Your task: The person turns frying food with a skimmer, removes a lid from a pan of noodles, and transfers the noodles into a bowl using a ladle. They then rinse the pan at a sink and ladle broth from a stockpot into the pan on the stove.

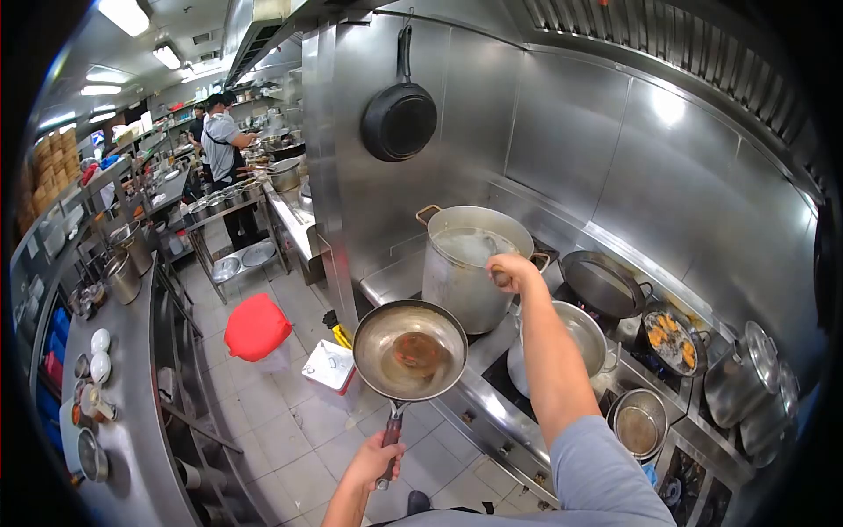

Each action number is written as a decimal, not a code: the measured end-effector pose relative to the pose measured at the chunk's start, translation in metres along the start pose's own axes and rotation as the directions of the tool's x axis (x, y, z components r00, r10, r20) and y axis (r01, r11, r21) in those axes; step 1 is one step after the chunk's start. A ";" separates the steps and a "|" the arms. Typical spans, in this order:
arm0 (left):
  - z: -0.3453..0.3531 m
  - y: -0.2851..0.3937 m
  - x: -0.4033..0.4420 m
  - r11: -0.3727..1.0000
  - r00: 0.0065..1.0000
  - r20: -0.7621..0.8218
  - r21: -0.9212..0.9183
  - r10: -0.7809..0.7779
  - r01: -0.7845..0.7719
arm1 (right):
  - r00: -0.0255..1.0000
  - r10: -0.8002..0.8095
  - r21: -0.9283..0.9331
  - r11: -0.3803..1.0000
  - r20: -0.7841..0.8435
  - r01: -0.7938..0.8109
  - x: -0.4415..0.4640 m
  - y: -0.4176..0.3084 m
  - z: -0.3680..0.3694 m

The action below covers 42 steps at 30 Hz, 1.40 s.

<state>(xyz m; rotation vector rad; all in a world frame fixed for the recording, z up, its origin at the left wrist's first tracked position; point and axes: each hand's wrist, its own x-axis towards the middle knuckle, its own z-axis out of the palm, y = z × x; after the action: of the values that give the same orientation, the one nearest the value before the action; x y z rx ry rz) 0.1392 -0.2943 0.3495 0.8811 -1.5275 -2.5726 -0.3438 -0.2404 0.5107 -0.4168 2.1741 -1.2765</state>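
My left hand (379, 458) is wrapped round the dark handle of a frying pan (378, 378), held level over the floor, with some brownish liquid in its middle. My right hand (516, 274) is closed on a brown handle (500, 277) above the right side of a tall stockpot (448, 281). Pale, cloudy liquid shows in the stockpot. Whatever is at the far end of the brown handle cannot be made out. Close to my right forearm sits a wide pot (586, 338) of liquid, partly hidden by the arm.
A dark wok (602, 283) and a pan of orange-brown pieces (669, 341) stand on the stove at right. A black pan (399, 121) hangs on the wall. On the floor are a red-topped bin (256, 327) and a white-lidded box (330, 364). People (219, 140) stand far back left.
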 end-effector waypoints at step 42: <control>-0.099 0.085 0.056 0.991 0.936 0.334 0.104 -0.111 0.080 | 0.930 -0.259 0.916 0.370 0.261 -0.154 -0.309 0.086 0.174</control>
<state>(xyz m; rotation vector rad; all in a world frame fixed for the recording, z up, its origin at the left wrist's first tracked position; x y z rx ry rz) 0.1172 -0.4351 0.3575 0.5478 -1.7312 -2.8671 0.0085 -0.1537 0.4701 -0.1946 0.8158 -2.0299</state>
